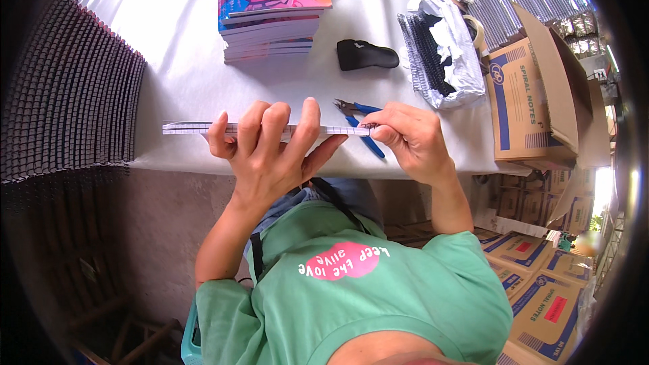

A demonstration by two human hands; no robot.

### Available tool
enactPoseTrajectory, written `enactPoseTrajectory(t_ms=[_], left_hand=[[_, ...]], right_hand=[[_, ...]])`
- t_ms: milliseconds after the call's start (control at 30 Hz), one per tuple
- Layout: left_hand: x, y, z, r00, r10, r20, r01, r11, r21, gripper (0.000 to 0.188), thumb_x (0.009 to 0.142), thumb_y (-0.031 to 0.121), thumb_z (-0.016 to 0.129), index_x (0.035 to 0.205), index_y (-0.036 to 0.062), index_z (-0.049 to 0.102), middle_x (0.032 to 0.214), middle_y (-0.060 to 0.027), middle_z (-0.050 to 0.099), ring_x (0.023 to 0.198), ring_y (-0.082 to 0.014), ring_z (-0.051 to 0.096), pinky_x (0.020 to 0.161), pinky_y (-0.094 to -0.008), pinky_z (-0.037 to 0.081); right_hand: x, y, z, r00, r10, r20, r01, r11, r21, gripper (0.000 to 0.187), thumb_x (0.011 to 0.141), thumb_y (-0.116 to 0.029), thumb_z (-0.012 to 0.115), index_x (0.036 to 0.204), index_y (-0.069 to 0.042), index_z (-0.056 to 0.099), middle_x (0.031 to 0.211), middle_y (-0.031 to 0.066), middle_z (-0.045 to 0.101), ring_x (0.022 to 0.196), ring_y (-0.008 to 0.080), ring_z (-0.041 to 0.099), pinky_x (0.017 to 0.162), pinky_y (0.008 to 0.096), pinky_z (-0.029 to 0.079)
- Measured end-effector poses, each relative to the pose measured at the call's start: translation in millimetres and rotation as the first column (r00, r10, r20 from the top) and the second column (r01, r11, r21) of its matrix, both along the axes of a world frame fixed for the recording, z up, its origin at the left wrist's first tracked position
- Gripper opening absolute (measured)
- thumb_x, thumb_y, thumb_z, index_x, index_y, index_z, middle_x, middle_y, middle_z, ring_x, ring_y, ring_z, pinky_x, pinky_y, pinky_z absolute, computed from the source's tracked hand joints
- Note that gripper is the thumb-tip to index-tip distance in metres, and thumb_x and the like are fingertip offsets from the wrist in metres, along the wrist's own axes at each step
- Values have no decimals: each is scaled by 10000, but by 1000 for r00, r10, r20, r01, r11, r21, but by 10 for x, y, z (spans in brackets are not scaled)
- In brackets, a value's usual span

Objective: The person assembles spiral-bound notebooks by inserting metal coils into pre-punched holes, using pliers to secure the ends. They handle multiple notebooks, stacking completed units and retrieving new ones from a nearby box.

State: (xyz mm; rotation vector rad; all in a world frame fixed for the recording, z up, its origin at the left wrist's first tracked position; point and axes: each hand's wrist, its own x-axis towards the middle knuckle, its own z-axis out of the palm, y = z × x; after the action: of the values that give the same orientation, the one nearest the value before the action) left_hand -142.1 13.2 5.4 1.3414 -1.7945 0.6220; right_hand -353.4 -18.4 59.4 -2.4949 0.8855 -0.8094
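A thin notebook is held edge-on above the near side of the white table, its row of punched holes facing up. My left hand is closed round it, with the fingers spread along its length. At its right end, my right hand pinches a dark bit of spiral coil between thumb and fingertips; the fingers partly hide it. Lying on the table beneath that end are cutting pliers with blue handles, their jaws pointing away from me.
Stacked spiral notebooks rise at the left. Colourful books are piled at the back. To their right lie a black rounded object and black coils in white wrapping. An open cardboard box stands at the right; more boxes sit below.
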Motion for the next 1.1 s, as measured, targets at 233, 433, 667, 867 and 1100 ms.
enactPoseTrajectory(t_ms=[233, 433, 667, 867, 1100], left_hand=[[-60, -51, 42, 998, -22, -67, 23, 1000, 12, 348, 713, 522, 665, 757, 195, 558, 736, 17, 460, 762, -175, 463, 865, -423, 273], [-29, -67, 44, 989, -123, -78, 124, 992, 10, 386, 667, 499, 708, 693, 169, 509, 705, 7, 443, 743, -199, 454, 774, -387, 327], [-34, -78, -47, 984, -123, -127, 120, 992, -28, 453, 627, 559, 738, 791, 169, 577, 875, -23, 493, 909, -229, 504, 1032, -484, 205], [-126, 11, -10, 959, -113, -258, 122, 992, 19, 518, 610, 601, 737, 746, 136, 555, 875, -36, 505, 1105, -287, 502, 1080, -527, 52], [-122, 75, 18, 948, -110, -298, 134, 989, 59, 520, 565, 523, 806, 670, 119, 497, 793, -47, 485, 1137, -350, 480, 1085, -521, 96]], right_hand=[[49, 106, 5, 978, -134, 159, 150, 984, -97, 214, 760, -109, 694, 958, -36, 653, 872, 73, 607, 667, 167, 578, 560, 304, 468], [-28, 0, 105, 997, 73, -10, -74, 997, -14, 234, 804, -68, 645, 1038, -85, 649, 757, 53, 649, 626, 161, 577, 559, 292, 462], [-379, -840, -270, 974, -112, -196, 108, 994, -30, 409, 784, -54, 563, 1190, -109, 557, 1171, 124, 585, 1039, 236, 583, 844, 328, 467], [-467, -1253, -920, 915, -302, -269, 259, 948, -184, 450, 688, 58, 526, 1107, -79, 619, 1035, 98, 646, 1014, 296, 587, 887, 344, 463], [-16, -478, -287, 370, 231, 900, -867, 434, 246, 171, 813, -87, 647, 918, 42, 686, 1008, 282, 629, 1012, 345, 614, 891, 395, 485]])
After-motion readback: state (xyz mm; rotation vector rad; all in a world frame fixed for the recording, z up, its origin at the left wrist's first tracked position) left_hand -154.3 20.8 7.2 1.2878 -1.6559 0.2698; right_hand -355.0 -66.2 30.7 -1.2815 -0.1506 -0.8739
